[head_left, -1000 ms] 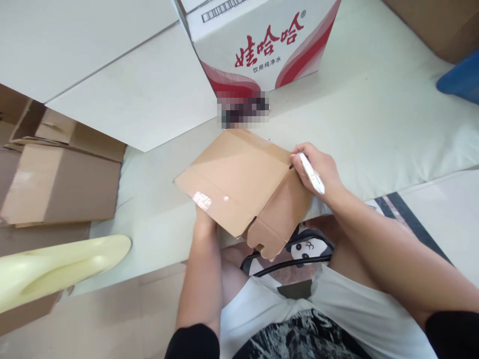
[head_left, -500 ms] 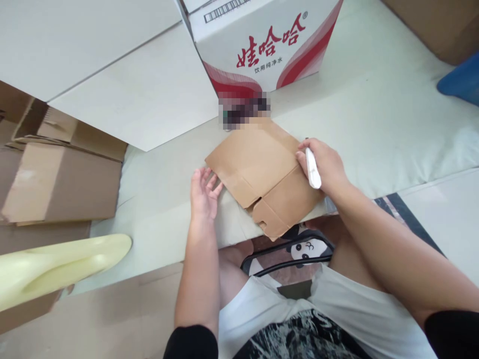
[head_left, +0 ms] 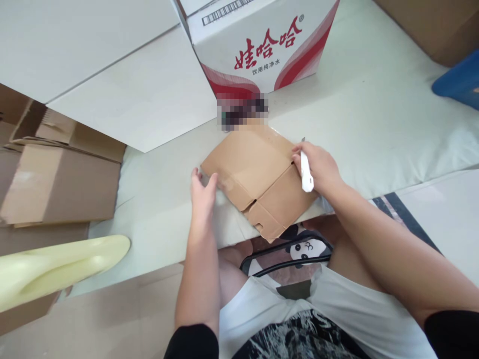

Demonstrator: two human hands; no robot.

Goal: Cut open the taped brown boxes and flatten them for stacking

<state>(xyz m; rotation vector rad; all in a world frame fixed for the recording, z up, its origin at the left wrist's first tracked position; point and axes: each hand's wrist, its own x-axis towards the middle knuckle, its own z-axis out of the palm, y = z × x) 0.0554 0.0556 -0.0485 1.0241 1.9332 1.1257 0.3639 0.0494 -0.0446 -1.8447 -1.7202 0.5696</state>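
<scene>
A flattened brown cardboard box (head_left: 254, 159), with creases and a notched flap, lies on the pale green covered surface in front of me. My left hand (head_left: 202, 192) is at its left corner, thumb and fingers apart, the thumb touching the cardboard's edge. My right hand (head_left: 320, 167) is closed round a white utility knife (head_left: 306, 172) at the cardboard's right side. A short bit of blade shows beyond the fingers, pointing away from me. The palm hides part of the knife, and the hand covers some of the cardboard's right edge.
A white carton with red lettering (head_left: 284, 60) stands behind the cardboard, a blurred dark item (head_left: 243, 112) at its foot. A large white box (head_left: 142, 94) is at left, near brown boxes (head_left: 75, 184). A pale yellow object (head_left: 75, 264) juts in; a blue object (head_left: 460, 82) is at right.
My left thumb has come over to the cardboard's left edge, and the fingers have spread from it. The knife in my right hand has turned slightly and shifted left with the hand.
</scene>
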